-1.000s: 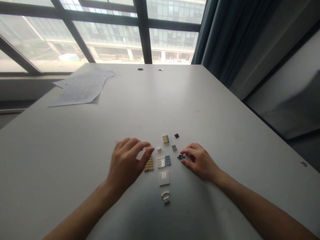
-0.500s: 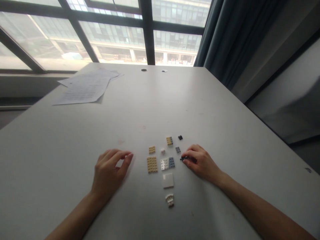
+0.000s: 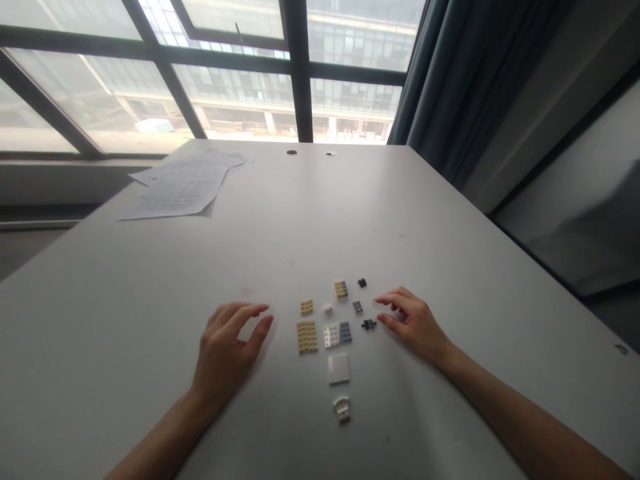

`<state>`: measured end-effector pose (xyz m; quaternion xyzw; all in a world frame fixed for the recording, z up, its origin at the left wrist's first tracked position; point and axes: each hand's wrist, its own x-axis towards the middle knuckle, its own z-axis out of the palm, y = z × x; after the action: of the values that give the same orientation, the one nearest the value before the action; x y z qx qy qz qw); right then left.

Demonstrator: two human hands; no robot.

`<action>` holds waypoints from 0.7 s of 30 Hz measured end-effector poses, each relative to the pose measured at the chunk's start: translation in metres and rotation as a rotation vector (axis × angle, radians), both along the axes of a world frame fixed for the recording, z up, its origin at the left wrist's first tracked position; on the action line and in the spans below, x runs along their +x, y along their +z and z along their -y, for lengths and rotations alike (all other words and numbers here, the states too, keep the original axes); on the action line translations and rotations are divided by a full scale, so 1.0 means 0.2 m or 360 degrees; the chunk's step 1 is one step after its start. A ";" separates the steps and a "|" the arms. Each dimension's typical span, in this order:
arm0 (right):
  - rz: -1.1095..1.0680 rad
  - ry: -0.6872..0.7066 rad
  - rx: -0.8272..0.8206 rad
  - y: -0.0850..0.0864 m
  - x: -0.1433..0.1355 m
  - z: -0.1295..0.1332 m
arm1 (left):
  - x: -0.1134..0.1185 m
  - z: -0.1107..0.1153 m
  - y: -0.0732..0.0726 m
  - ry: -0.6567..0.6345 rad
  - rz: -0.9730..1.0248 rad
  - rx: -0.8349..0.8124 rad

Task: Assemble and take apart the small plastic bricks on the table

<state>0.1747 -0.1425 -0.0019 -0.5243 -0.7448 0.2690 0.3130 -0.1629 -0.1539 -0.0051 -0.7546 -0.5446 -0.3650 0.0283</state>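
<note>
My right hand [image 3: 411, 320] is open beside a small black building-block piece [image 3: 369, 325] with pegs at its ends, its fingertips just off it. My left hand [image 3: 231, 347] rests on the table with thumb and fingers apart, holding nothing. To its right lie a large tan plate [image 3: 307, 337] and a smaller tan one [image 3: 307, 307]. Between the hands are a white-and-grey studded piece [image 3: 338, 335], a tiny white piece [image 3: 328, 310], a grey piece [image 3: 357, 307] and a tan-and-grey piece [image 3: 341, 289]. Nearer me sit a smooth white tile [image 3: 339, 369] and a white arched piece [image 3: 342, 409].
Another small black piece [image 3: 362, 283] lies behind the grey one. Printed paper sheets [image 3: 183, 190] are spread at the white table's [image 3: 280, 227] far left. Two round holes sit near its back edge. A window [image 3: 240, 100] and a dark curtain [image 3: 450, 100] stand beyond.
My right hand has let go of the black pegged piece and drawn slightly away, its fingers spreading. The whole view has shifted slightly; my left hand stays in its pose.
</note>
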 end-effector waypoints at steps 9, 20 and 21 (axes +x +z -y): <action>0.0119 -0.0013 0.0146 -0.01 -0.09 -0.25 | 0.38 -0.27 0.12 -0.0460 -0.0197 -0.0600; 0.0271 -0.0004 0.0322 -0.04 -0.10 -0.30 | 0.56 -0.42 0.07 -0.0489 -0.0371 -0.0693; 0.0276 -0.0016 0.0329 -0.04 -0.09 -0.30 | 0.57 -0.42 0.07 -0.0493 -0.0376 -0.0691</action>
<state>0.1568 -0.0816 -0.0105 -0.5141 -0.7903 0.1429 0.3012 -0.0493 -0.0692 0.0089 -0.8544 -0.4812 -0.1496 -0.1266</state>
